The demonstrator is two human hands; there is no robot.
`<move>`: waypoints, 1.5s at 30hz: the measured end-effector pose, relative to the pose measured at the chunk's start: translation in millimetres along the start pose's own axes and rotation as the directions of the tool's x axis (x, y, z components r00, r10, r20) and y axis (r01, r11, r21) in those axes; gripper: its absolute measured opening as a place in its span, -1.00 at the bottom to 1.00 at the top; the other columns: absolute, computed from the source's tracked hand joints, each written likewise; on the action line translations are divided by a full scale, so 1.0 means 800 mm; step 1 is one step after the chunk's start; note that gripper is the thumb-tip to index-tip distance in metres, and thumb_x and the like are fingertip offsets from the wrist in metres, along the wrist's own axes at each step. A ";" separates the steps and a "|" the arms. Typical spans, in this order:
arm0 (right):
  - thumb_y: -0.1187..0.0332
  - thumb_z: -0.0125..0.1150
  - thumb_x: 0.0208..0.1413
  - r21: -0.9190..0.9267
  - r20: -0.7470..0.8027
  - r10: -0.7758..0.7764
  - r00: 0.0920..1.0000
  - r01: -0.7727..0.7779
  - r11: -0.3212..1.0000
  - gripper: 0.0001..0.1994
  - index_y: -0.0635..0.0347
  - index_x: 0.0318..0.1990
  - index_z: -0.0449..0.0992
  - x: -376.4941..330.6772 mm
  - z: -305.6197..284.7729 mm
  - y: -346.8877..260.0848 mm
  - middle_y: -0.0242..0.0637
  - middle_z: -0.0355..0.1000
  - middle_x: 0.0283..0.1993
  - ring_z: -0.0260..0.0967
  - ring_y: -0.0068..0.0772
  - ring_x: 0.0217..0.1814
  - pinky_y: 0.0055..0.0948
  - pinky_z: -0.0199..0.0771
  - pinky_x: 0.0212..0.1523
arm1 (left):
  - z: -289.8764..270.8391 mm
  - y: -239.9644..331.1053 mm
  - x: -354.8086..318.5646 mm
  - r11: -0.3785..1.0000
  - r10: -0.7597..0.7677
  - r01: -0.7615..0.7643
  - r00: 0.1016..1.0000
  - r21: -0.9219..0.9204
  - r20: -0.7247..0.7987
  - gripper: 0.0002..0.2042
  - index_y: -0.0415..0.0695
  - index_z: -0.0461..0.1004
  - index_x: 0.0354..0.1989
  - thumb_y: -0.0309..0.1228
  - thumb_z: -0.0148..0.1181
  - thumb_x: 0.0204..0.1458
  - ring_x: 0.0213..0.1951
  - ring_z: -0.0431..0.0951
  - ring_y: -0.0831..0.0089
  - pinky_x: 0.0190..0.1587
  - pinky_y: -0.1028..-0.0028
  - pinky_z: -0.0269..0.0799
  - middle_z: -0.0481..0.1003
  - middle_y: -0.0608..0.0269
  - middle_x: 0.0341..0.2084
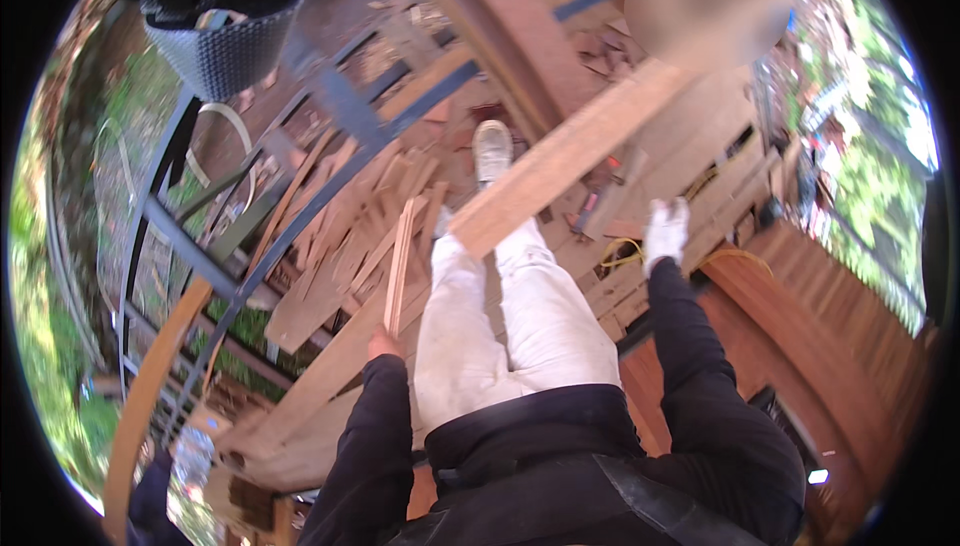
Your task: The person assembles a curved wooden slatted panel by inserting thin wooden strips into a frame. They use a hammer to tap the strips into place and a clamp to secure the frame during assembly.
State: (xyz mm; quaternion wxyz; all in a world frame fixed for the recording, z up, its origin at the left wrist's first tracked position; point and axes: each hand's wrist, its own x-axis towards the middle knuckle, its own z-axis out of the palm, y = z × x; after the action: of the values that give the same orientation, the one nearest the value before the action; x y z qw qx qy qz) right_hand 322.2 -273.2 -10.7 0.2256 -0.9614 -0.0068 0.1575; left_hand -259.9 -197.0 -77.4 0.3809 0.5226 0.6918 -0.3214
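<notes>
My left hand (384,345) grips the lower end of a thin wooden strip (401,258) that points up and away beside my left leg. My right hand (665,232) wears a white glove and hangs out to the right, fingers loosely apart, with nothing in it. A long, wide plank (570,154) crosses in front of my legs, its near end just above my knees. Its far end runs toward another person (705,6) at the upper right. The plank does not touch either hand. My white shoe (492,149) shows beyond it.
Several wood offcuts (340,246) lie piled over a black metal frame (330,96) on the left. A curved wooden rail (150,386) bends along the lower left. Reddish decking boards (820,316) and a yellow cord (622,254) lie to the right. A grey mesh pouch (215,41) hangs at the upper left.
</notes>
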 end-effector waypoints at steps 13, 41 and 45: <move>0.07 0.24 0.08 -0.469 0.413 0.451 0.791 -0.240 0.850 -0.42 0.23 0.20 0.52 -0.129 -0.073 0.217 0.03 0.52 0.19 0.45 0.00 0.29 -0.23 0.41 0.30 | -0.071 0.105 0.095 0.921 0.365 -0.388 0.896 0.044 0.254 -0.34 -0.28 0.41 0.25 -0.11 0.37 0.04 0.10 0.58 -0.02 0.18 0.21 0.46 0.56 -0.19 0.06; 0.28 0.21 0.15 0.422 0.583 0.241 0.776 -0.543 0.726 -0.83 0.09 -0.32 0.35 0.187 0.030 0.227 -0.31 0.24 -0.67 0.26 -0.36 -0.77 -0.27 0.18 -0.78 | 0.104 0.243 -0.171 0.881 0.320 -0.296 0.947 0.370 -0.005 -0.45 -0.05 0.53 0.15 -0.01 0.26 0.04 0.16 0.49 -0.12 0.24 0.13 0.41 0.50 -0.17 0.11; 0.33 0.18 0.16 0.466 0.508 0.198 0.838 -0.461 0.755 -0.87 0.14 -0.34 0.37 0.119 -0.143 0.222 -0.29 0.27 -0.66 0.27 -0.34 -0.76 -0.26 0.21 -0.76 | 0.097 0.302 -0.224 0.861 0.407 -0.400 0.912 0.313 0.048 -0.49 -0.13 0.61 0.07 -0.03 0.29 0.05 0.11 0.58 0.01 0.24 0.19 0.43 0.59 -0.14 0.01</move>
State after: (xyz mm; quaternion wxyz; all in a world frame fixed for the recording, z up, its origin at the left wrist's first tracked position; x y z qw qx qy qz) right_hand 437.4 -474.0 -19.1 0.4634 -0.7747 0.1651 0.3974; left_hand 17.9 -288.2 27.0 0.3441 0.7129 0.5104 -0.3359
